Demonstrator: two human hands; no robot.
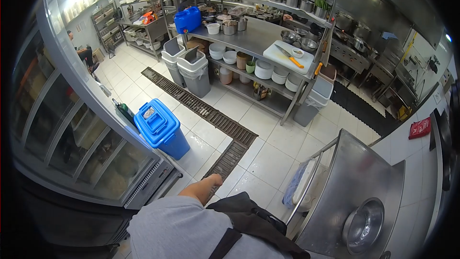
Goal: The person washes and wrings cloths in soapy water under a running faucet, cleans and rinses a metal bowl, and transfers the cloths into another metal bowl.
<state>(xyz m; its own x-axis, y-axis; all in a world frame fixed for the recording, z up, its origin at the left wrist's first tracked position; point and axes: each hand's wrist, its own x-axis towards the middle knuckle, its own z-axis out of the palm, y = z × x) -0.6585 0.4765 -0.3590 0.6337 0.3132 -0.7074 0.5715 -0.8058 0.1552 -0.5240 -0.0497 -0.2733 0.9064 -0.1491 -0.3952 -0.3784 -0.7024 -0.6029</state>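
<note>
One bare forearm, with my left hand (214, 180) at its end, reaches out from a grey sleeve at the bottom middle of the view. The hand is small and partly turned away, over the dark floor grate (221, 164); its fingers cannot be made out clearly. Nothing can be seen in it. A blue lidded bin (165, 129) stands to its left. My right hand does not show. A dark apron (249, 211) covers part of the grey shirt.
On the right is a steel table (354, 182) holding a metal bowl (363, 225). A glass-door fridge (76, 134) stands left. Ahead, a steel counter (258, 36) bears a white board (282, 53) with a knife (289, 57). Grey bins (194, 74) stand beside it. A seated person (86, 55) is far left.
</note>
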